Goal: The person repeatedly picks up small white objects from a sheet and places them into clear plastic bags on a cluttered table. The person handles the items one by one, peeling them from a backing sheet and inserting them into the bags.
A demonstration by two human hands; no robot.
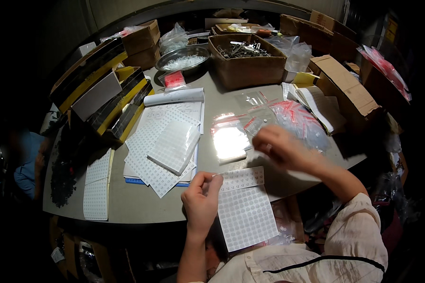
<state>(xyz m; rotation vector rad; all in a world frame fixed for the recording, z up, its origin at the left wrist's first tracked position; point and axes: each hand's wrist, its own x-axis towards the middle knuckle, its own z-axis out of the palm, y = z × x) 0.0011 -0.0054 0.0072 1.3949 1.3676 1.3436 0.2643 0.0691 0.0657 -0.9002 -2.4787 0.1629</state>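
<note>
Remotely, I see the left hand [200, 200] pinching the sticker sheet [248, 219] at four o'clock from it, long axis near twelve-to-six; farther off, at the sheet's one o'clock, the right hand [279, 148] curls, its grip unclear.

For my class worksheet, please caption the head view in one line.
Left hand holds a sheet of round stickers at a table; right hand is near clear plastic bags.
</note>
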